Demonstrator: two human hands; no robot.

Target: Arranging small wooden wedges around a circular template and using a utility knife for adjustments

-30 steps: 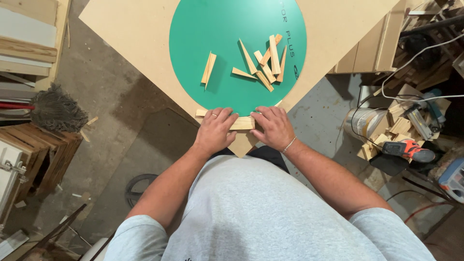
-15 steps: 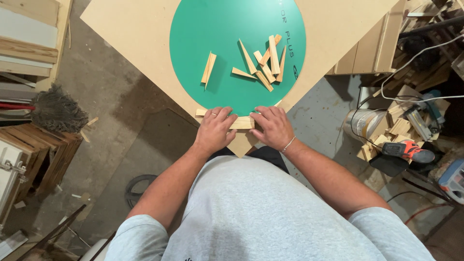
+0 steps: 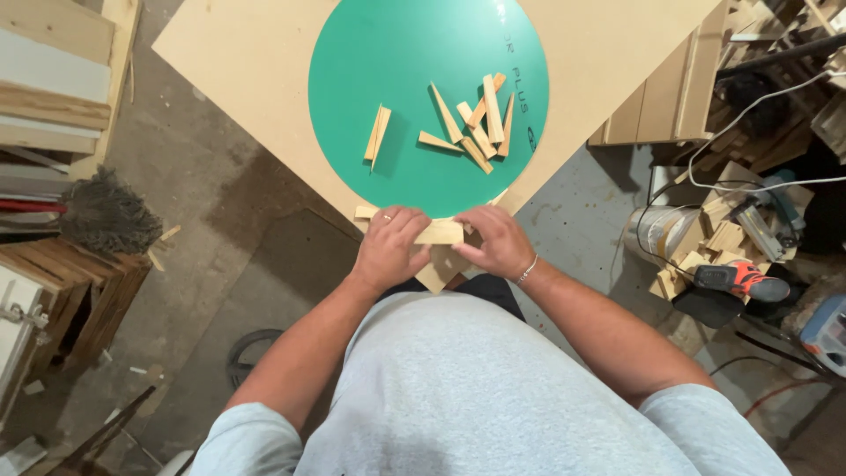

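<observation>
Flat wooden strip lying across the near corner of the surface, just at the near edge of the green disc. Left end of the strip protruding past the left hand toward the left edge; middle portion exposed between the two hands.

Left hand resting palm-down on the strip, fingers curled over its top face, ring visible on one finger. Right hand pressing the right end, fingers bent and closed around it; exact finger grip underneath hidden. Both hands partly closed on the same strip, neither lifted clear.

Recommended handling, as a judgement: keep even downward pressure from both hands to prevent pivoting on the corner point. Keep the strip aligned against the disc edge; check for a gap before releasing. Avoid sliding toward the corner tip, where support looks narrow and overhang could tip the piece off.

Farther in on the disc: a loose cluster of wooden wedges toward the right side, some overlapping, and a separate pair of wedges left of centre, well apart from the strip. Beyond the surface, on the floor: a broom head to the left, scrap wood offcuts and a power tool to the right.
</observation>
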